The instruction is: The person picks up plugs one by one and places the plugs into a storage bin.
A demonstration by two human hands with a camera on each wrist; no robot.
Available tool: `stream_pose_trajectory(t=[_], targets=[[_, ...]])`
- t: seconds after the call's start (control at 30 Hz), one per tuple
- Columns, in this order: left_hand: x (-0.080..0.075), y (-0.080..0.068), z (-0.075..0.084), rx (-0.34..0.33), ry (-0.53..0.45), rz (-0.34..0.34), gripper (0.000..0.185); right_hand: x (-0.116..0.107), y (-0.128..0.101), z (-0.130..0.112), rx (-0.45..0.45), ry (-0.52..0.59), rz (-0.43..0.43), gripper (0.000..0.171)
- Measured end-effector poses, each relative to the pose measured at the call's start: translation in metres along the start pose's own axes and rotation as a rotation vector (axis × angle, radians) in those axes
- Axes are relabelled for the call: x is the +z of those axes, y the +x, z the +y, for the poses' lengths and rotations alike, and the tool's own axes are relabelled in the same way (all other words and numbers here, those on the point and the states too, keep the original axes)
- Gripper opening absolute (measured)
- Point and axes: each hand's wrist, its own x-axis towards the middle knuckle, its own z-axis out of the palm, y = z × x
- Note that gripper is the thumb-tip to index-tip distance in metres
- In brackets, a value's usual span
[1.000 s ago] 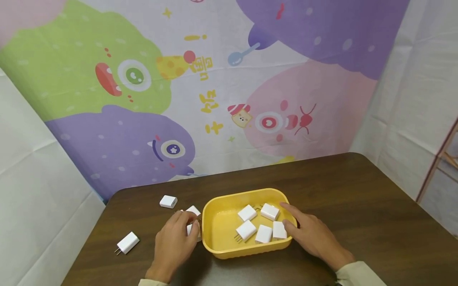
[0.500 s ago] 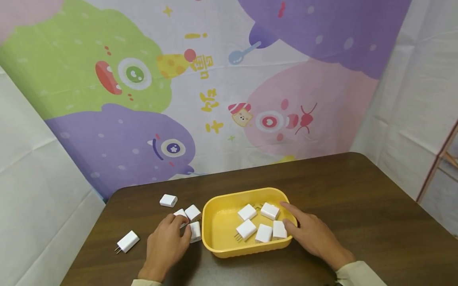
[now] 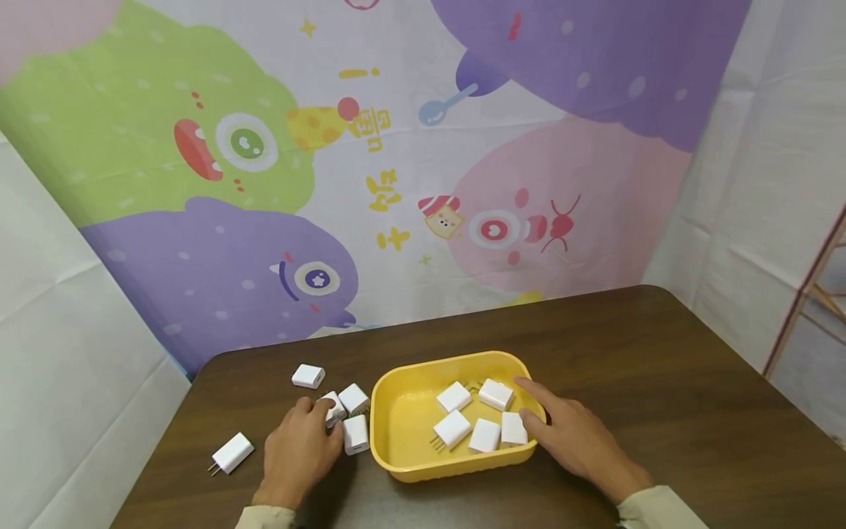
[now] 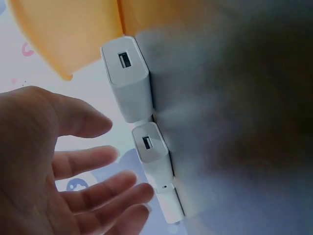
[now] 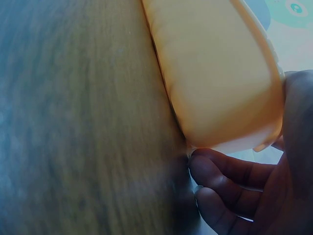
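Head view, dark wooden table [image 3: 661,382], cartoon backdrop [image 3: 396,147], hands: left [image 3: 297,452] loose, empty, right [image 3: 575,441] apparently gripping yellow tray [image 3: 396,459].

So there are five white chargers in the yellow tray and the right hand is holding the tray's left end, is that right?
Not quite. The head view shows the right hand at the right end of the yellow tray, not the left. The five white chargers inside are correct.

I see two bare hands, the left hand [image 3: 299,450] at lower centre-left and the right hand [image 3: 573,442] at lower right. No rings, watch or gloves noted. Both wrists carry pale cream long sleeves, cuffs plain, visible at the bottom edge.
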Motion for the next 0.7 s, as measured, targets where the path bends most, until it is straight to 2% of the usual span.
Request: stream_pose_trajectory(t=[0.17, 0.43, 0.7], targets=[[0.001, 0.003, -0.001, -0.01, 0.013, -0.05, 0.035, 0.001, 0.0, 0.0, 0.002, 0.001, -0.001, 0.051], [0.004, 0.005, -0.004, -0.02, 0.019, -0.089, 0.037, 0.004, 0.001, -0.001, 0.0, 0.006, -0.006, 0.051], [0.012, 0.023, -0.008, -0.02, 0.063, -0.133, 0.033, 0.0, -0.001, -0.002, -0.01, 0.004, -0.001, 0.051]])
